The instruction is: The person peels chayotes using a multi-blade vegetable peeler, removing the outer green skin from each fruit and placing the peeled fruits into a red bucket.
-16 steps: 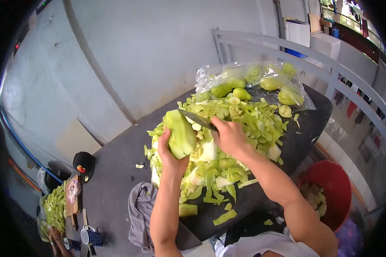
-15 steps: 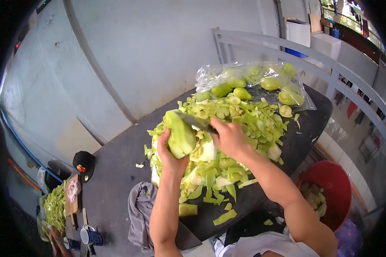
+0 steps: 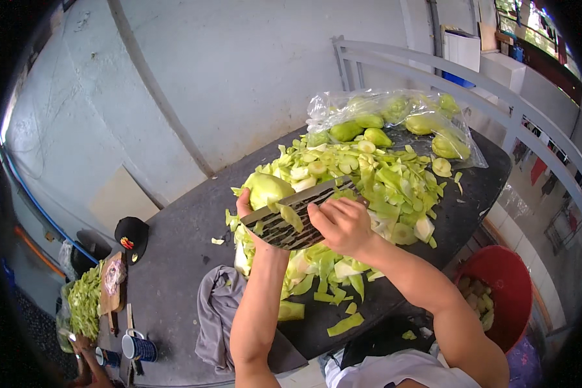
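Note:
A pale green, partly peeled chayote [image 3: 266, 187] rests in my left hand [image 3: 244, 204], whose fingers curl round its side above the table. My right hand [image 3: 344, 225] grips a broad cleaver [image 3: 301, 240] with a dark, patterned blade. Its blade lies slantwise in front of the chayote and hides the lower part of it, along with some of my left palm. Bits of green peel [image 3: 290, 216] cling to the blade. Underneath and behind my hands spreads a big heap of peel strips and cut pieces [image 3: 394, 187].
Whole chayotes [image 3: 346, 131] lie in and by a clear plastic bag [image 3: 462, 123] at the far end of the dark table [image 3: 174, 258]. A grey cloth [image 3: 216, 323], black cap [image 3: 130, 236] and blue mug [image 3: 139, 346] are leftward. Another person's hands [image 3: 81, 346] work lower left. A red bucket [image 3: 514, 294] stands right.
The cleaver has swung from the chayote's top down across its front, its broad face now turned toward me. The chayote has tilted in my left hand. The whole view has shifted slightly.

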`<act>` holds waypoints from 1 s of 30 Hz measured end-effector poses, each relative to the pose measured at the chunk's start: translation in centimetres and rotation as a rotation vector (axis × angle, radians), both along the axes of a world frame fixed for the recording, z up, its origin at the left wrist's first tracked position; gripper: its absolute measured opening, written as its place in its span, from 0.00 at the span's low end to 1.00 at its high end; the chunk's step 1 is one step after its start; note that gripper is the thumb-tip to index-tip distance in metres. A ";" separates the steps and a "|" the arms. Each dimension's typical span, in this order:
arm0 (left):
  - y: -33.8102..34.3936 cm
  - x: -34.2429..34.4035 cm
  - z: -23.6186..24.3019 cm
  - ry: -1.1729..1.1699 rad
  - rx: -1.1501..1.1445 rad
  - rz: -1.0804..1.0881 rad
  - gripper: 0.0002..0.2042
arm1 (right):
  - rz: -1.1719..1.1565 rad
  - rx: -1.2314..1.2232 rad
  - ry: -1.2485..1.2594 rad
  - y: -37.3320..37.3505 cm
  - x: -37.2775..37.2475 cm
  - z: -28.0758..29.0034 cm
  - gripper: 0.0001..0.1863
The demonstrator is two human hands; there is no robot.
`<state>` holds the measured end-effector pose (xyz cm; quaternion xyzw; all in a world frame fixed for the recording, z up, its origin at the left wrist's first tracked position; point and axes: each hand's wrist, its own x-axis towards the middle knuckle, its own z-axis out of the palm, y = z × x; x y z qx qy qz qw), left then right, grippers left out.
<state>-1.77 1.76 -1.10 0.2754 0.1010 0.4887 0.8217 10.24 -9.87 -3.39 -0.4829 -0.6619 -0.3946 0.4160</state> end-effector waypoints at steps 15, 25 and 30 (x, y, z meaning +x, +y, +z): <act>-1.0 -0.6 0.8 0.144 0.115 -0.064 0.28 | 0.107 0.013 0.152 -0.2 1.0 0.9 0.16; -0.6 -1.0 1.1 0.116 0.115 -0.103 0.25 | 0.050 -0.075 0.204 0.5 2.1 0.3 0.14; -1.5 0.0 0.7 0.226 0.173 -0.163 0.27 | -0.122 -0.218 0.349 0.9 4.3 -0.7 0.09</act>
